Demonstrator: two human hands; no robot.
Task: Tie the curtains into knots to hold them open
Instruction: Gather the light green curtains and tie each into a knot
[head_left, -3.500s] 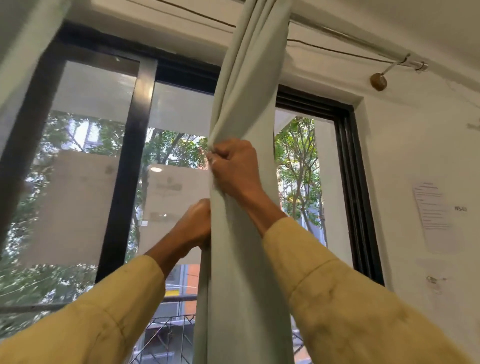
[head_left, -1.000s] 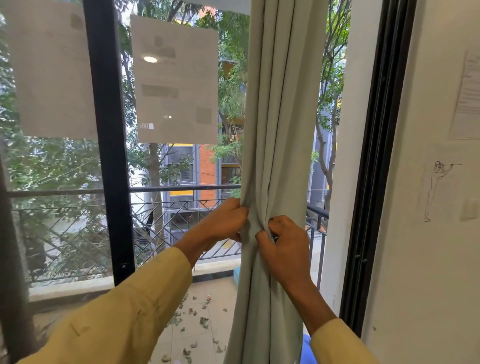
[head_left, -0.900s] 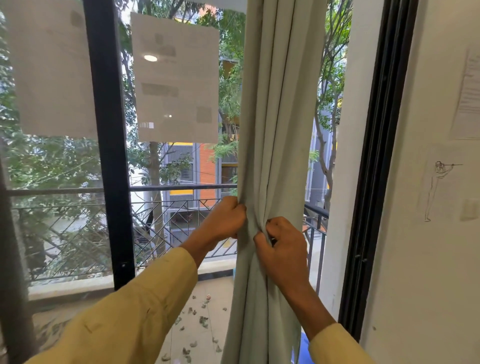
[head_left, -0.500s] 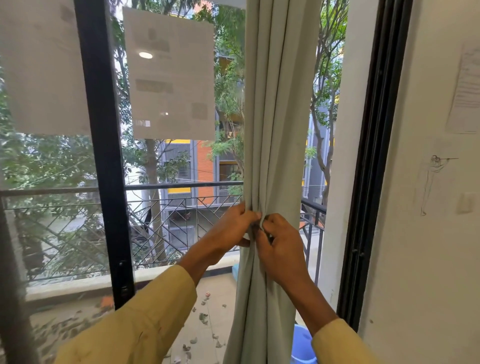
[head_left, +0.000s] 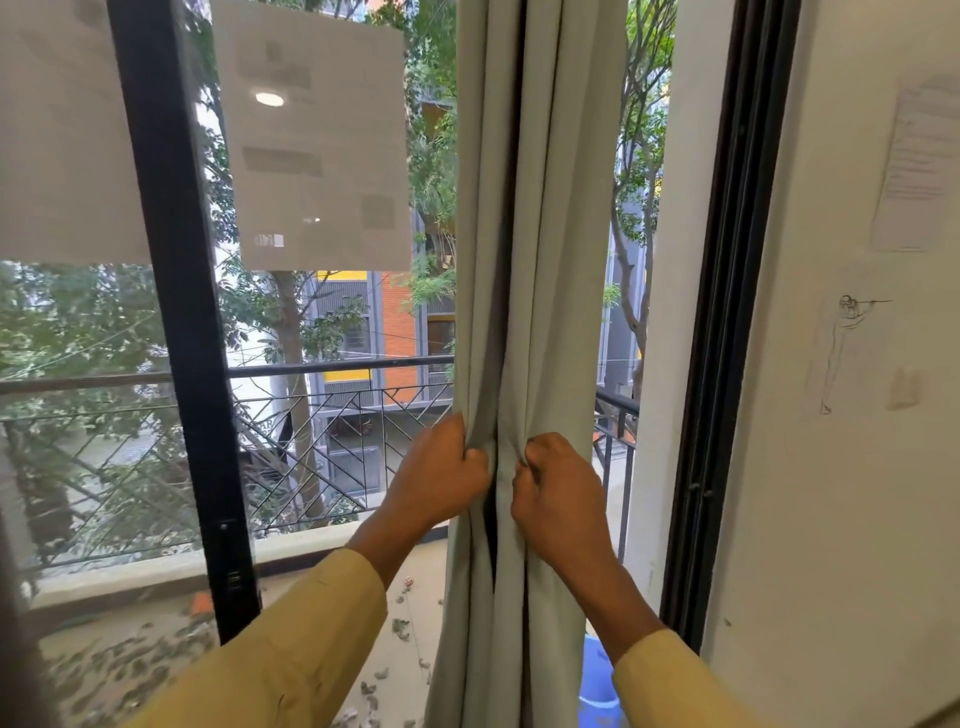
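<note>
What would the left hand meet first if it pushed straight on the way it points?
The left hand grips a fold of the curtain, so that fabric comes first; pushed on up and rightward, it would probably bunch it against the right hand, gripping the next fold.

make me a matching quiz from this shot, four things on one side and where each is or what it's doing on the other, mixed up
Column one:
1 left hand
2 right hand
3 blue container
4 pencil sketch

Column two:
a on the white wall
b grips the right folds of the curtain
c low down, just right of the curtain
d grips the left folds of the curtain

Pairs: 1-d, 2-b, 3-c, 4-a
</note>
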